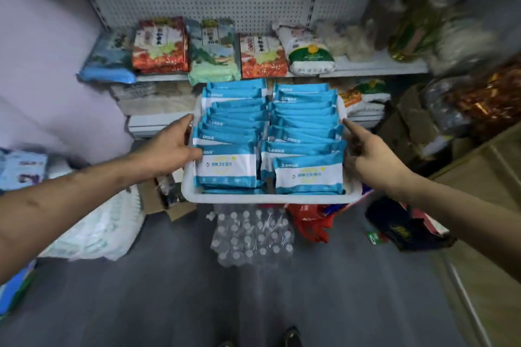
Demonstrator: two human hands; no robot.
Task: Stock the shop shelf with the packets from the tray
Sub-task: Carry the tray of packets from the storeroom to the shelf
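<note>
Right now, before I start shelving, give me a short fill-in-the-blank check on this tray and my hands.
1. The blue and white packets stand in ____ rows in the white tray.
2. The left hand grips the tray's ____ side.
3. The right hand grips the side ____ it.
4. The shrink-wrapped bottles lie on the ____ below the tray.

Missing words: two; left; opposite; floor

Blue-and-white packets [228, 166], white tray [270, 198]
</note>
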